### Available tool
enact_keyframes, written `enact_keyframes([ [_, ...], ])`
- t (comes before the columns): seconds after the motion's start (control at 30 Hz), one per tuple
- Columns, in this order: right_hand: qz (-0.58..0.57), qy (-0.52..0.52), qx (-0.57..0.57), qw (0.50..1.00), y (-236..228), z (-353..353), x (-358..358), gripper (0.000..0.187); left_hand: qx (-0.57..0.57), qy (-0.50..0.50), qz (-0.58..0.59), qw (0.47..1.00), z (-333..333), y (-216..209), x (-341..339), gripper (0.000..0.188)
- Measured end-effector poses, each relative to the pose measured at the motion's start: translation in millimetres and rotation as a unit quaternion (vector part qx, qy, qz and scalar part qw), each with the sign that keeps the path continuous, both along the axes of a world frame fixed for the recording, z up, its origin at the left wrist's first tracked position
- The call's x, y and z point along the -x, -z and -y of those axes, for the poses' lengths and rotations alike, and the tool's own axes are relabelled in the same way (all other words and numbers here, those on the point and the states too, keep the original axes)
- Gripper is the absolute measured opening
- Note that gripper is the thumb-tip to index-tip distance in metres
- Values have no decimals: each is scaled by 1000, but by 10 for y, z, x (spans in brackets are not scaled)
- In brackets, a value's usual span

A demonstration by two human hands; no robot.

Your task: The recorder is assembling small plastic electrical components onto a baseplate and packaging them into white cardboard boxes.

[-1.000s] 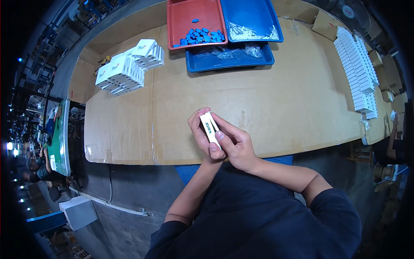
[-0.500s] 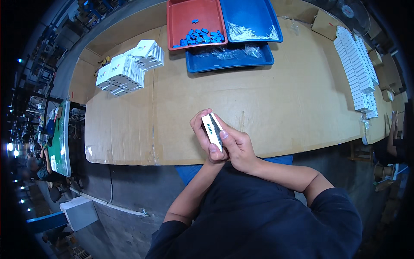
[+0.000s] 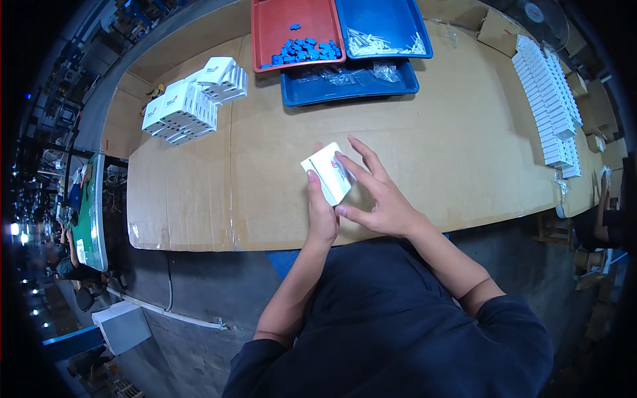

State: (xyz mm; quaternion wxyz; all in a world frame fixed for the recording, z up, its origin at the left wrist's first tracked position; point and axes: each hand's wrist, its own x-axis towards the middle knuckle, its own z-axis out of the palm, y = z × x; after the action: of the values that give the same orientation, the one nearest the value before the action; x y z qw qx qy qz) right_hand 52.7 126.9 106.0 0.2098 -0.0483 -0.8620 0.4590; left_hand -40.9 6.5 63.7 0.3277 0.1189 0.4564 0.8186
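A small white box [image 3: 330,174] with a printed face is held above the near middle of the cardboard-covered table. My left hand [image 3: 321,211] is closed around its left side, the thumb lying along the near-left edge and the other fingers mostly hidden beneath. From the right, my right hand [image 3: 385,196] grips the same box, its index fingertip on the printed face and its thumb at the near corner. Another finger of that hand stretches out past the box, off its surface.
Stacked white boxes [image 3: 182,109] stand at the left, with longer rows of white boxes [image 3: 547,106] along the right edge. At the back, a red tray [image 3: 298,20] holds blue parts and a blue tray [image 3: 381,20] white sticks. Below them, another blue tray [image 3: 352,98] holds clear plastic bags.
The white box has been turned, so its broad printed face now shows instead of a narrow side. My right hand has loosened from its wrap and spread its fingers.
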Motion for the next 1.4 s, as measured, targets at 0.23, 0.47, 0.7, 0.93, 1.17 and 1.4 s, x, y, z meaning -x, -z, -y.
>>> enact_keyframes([
  [0.23,-118,-41,-140,982,224,-238,77,86,8,108,154,982,16,-217,-171,69],
  [0.47,-248,-11,-155,956,341,-232,70,83,-1,157,124,980,24,-243,-216,70],
  [0.7,-287,-9,-152,946,345,-229,92,83,4,170,116,979,39,-189,-192,70],
  [0.93,-187,20,90,978,217,-60,159,77,-26,128,43,990,33,16,-176,83],
  [1.17,-51,-46,83,994,182,-124,115,67,45,15,-22,999,30,64,-37,78],
  [1.4,-33,-57,-69,995,402,-162,80,65,85,64,34,994,26,15,-32,77],
])
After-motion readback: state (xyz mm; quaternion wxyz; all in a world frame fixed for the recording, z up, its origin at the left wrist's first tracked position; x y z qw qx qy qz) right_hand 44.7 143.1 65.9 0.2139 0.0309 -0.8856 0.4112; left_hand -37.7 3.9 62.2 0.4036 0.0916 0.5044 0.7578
